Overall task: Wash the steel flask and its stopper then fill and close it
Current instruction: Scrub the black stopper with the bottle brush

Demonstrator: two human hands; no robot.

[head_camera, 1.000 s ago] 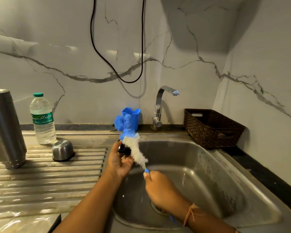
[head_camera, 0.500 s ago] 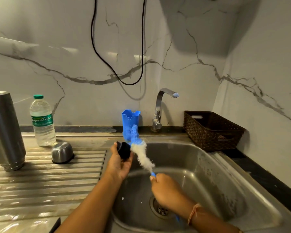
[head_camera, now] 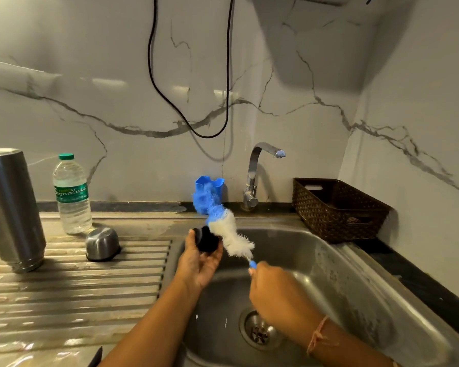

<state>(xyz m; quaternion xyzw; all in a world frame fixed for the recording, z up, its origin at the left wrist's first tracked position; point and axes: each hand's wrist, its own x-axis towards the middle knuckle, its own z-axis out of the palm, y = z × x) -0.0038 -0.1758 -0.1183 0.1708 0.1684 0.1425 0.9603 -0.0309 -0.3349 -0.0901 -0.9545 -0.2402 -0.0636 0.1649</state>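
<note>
1. The small round black stopper (head_camera: 206,241), held over the steel sink (head_camera: 329,260), is probably light, rigid and slippery when wet, so it is best held by its rim. The left grip (head_camera: 199,263) is clamped on it.
2. The right grip (head_camera: 273,292) is closed around the handle of the blue-and-white bristle brush (head_camera: 233,234).
3. Half a second earlier the bristles lay beside the stopper; now they overlap its right edge.

Dim, warm light; glare streaks the drainboard (head_camera: 72,287), brush (head_camera: 223,226) motion-blurred.

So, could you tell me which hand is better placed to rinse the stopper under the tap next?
Probably the left hand: it holds the stopper over the sink, while the right hand grips the brush.
</note>
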